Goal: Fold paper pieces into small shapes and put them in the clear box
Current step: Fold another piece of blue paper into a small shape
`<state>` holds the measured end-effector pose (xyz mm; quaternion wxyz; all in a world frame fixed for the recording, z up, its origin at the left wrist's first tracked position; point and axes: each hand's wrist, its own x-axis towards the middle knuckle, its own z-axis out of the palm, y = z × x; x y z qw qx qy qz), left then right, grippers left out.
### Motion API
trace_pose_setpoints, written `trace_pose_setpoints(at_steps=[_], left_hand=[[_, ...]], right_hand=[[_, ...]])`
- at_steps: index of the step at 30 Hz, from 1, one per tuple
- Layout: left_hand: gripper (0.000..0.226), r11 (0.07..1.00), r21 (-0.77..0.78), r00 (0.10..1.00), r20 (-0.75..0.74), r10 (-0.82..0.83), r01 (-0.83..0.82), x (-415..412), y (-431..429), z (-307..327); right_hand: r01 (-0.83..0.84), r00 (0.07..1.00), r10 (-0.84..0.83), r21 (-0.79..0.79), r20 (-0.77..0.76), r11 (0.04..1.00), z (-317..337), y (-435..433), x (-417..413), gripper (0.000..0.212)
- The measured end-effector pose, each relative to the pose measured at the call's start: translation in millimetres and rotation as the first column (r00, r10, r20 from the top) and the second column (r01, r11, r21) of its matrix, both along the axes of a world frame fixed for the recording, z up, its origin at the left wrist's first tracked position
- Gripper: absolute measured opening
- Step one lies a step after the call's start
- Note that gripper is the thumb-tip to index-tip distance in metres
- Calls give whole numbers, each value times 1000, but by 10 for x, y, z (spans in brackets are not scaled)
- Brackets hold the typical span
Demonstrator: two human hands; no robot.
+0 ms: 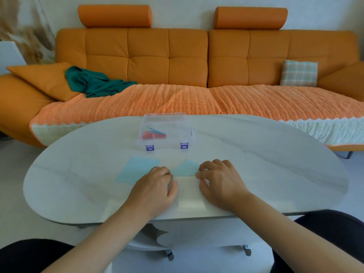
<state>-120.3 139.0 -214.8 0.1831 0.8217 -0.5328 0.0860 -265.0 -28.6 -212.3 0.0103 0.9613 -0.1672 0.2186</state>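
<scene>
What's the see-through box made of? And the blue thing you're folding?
The clear box looks like hard, glossy plastic: the folded shapes show through its walls. The blue piece looks like thin matte paper: it lies flat with a sharp folded edge.

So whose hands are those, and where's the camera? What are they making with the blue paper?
Those are a person's two bare hands, not a machine. The camera sits on their head and looks down, so you see what they see. The left hand and the right hand hold the ends of a folded paper, light blue and pointed like a triangle, with curled fingers. A flat blue sheet lies on the white table, to the left. Farther back stands the clear box with purple latches. Red and teal folded shapes lie inside it. An orange sofa is behind the table.
</scene>
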Motion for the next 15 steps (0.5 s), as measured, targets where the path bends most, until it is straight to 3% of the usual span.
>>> trace_pose_setpoints(at_steps=[8,12,15], left_hand=[[50,999,-4,997,-66,36,-36,33,-26,-37],[49,997,-67,996,-74,44,-49,33,-73,1],[46,986,-160,999,1,-38,37,-41,-125,96]], right_hand=[[156,986,-156,1,-54,988,-36,-46,-46,28],[130,991,-130,49,13,990,-50,-83,-73,27],[102,994,-104,65,21,993,-55,-55,-54,22]])
